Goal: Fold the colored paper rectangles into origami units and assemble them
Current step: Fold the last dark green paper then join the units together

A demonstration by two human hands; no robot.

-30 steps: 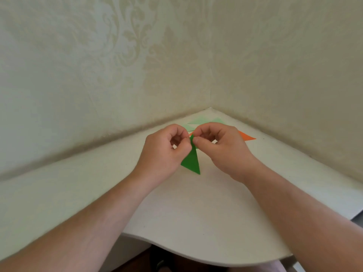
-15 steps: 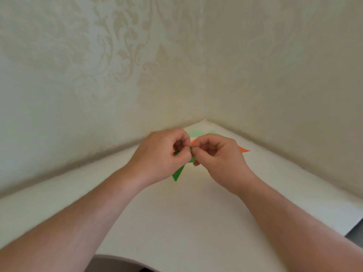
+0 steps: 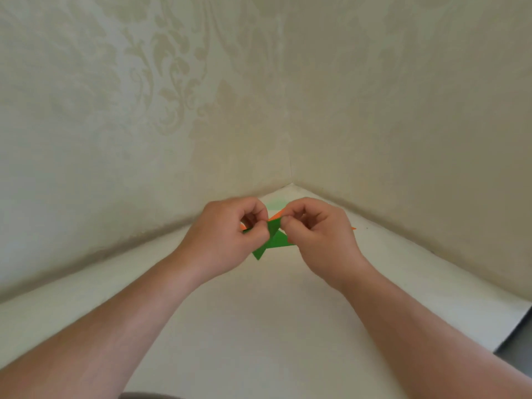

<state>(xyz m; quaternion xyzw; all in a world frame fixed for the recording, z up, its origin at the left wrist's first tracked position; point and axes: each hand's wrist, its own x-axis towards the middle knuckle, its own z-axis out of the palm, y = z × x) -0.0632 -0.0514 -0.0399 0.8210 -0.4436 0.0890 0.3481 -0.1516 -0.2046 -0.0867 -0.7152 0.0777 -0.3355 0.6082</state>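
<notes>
Head view looks down at a white table (image 3: 259, 326) set into a corner of pale damask-patterned wallpaper (image 3: 144, 96). Both hands hover above the table, just in front of that corner. The left hand (image 3: 227, 237) and right hand (image 3: 316, 234) each have fingers curled, thumb and forefinger pinching a folded green paper unit (image 3: 273, 240) from either side — its pointed tip pokes out below the left thumb. Orange paper (image 3: 275, 216) shows in slivers behind the fingers; whether it is slotted into the green piece or merely lying behind it is unclear. Nearer the corner, a pale green sheet (image 3: 275, 203) lies on the table, mostly hidden by the knuckles. No writing is legible anywhere.
</notes>
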